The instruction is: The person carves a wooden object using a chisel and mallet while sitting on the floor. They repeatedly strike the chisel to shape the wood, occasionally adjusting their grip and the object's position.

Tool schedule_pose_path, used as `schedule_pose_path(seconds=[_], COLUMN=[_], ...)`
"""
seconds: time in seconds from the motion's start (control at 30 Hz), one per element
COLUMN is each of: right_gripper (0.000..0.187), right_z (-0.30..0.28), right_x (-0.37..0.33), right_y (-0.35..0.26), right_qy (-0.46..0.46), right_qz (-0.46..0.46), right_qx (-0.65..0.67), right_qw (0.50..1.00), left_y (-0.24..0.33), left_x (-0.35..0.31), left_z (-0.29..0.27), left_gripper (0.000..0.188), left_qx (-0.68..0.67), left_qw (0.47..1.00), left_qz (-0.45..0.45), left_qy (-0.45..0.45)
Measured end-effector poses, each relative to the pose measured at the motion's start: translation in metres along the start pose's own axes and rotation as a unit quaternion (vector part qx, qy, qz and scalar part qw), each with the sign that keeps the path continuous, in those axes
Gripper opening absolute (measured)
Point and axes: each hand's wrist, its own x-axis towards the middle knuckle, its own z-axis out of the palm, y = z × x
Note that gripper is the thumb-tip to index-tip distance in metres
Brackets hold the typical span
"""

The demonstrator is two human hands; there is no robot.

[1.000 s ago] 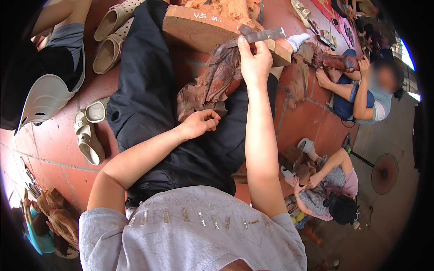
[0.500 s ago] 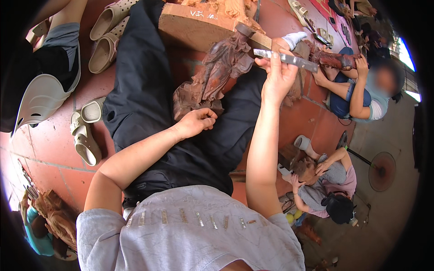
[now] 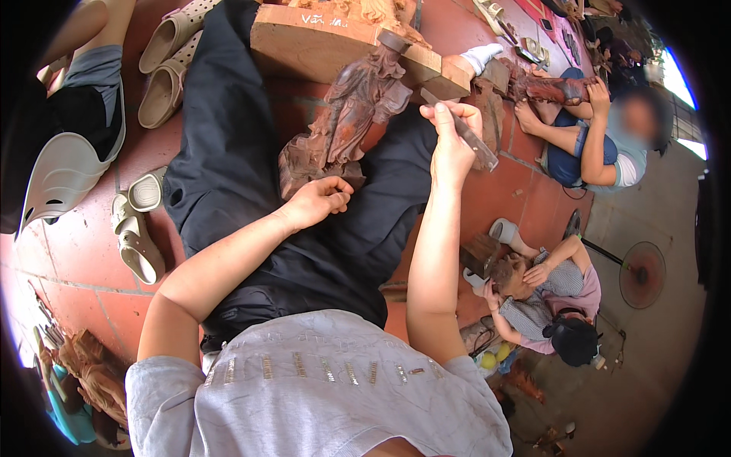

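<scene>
We had our right hand (image 3: 454, 148) clamped around a flat metal tool (image 3: 480, 148), near the carved statue (image 3: 352, 110). Our left hand (image 3: 316, 202) lay with curled fingers at the statue's base; we could not tell whether it gripped. The statue leaned between our dark trouser legs (image 3: 221, 114), its top toward a wooden block (image 3: 327, 47). Beige clogs (image 3: 161, 97) sat on the tiled floor (image 3: 518, 194).

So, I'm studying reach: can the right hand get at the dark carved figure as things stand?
Probably yes: nothing visible stands between the right hand and the carved figure, though the hand holds a flat bar.
</scene>
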Motion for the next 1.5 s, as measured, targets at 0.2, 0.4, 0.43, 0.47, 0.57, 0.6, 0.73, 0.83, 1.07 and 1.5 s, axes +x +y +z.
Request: schedule_pose_path(seconds=[0.2,0.4,0.43,0.47,0.57,0.6,0.73,0.83,1.07,1.5], right_gripper=[0.01,0.008,0.008,0.009,0.015,0.016,0.018,0.017,0.016,0.018], right_z=[0.005,-0.001,-0.003,-0.005,-0.009,-0.009,-0.003,-0.006,-0.005,0.007], right_x=[-0.005,-0.006,-0.007,-0.006,0.002,0.007,0.018,0.03,0.048,0.066], right_y=[-0.007,0.004,0.002,0.003,0.006,0.005,-0.002,-0.002,-0.009,-0.006], right_qy=[0.008,-0.042,-0.051,-0.061,-0.102,-0.123,-0.183,-0.221,-0.227,-0.272], right_qz=[0.021,0.032,0.043,0.039,-0.028,-0.086,-0.119,-0.131,0.006,-0.012], right_qx=[0.023,-0.012,-0.007,-0.06,-0.226,-0.283,-0.357,-0.384,-0.305,-0.347], right_qw=[0.999,0.999,0.998,0.996,0.968,0.947,0.908,0.887,0.925,0.898], left_y=[0.0,-0.001,-0.002,-0.002,-0.002,-0.003,-0.004,-0.002,-0.002,0.001], left_x=[0.0,0.0,0.0,0.001,0.001,0.001,0.001,0.0,0.001,0.003], left_z=[0.001,-0.001,-0.001,-0.001,-0.001,-0.002,-0.003,-0.001,-0.002,0.001], left_gripper=[0.023,0.022,0.022,0.022,0.024,0.025,0.026,0.026,0.026,0.023], left_qx=[0.004,0.0,0.002,0.001,0.004,0.01,0.015,0.015,0.021,0.012], left_qw=[1.0,1.0,1.0,1.0,1.0,1.0,1.0,1.0,1.0,1.0], left_qz=[0.004,0.011,0.012,0.013,0.013,0.012,0.011,0.004,0.006,0.003], left_qy=[-0.005,-0.005,-0.007,-0.007,-0.012,-0.016,-0.018,-0.012,-0.014,0.002])
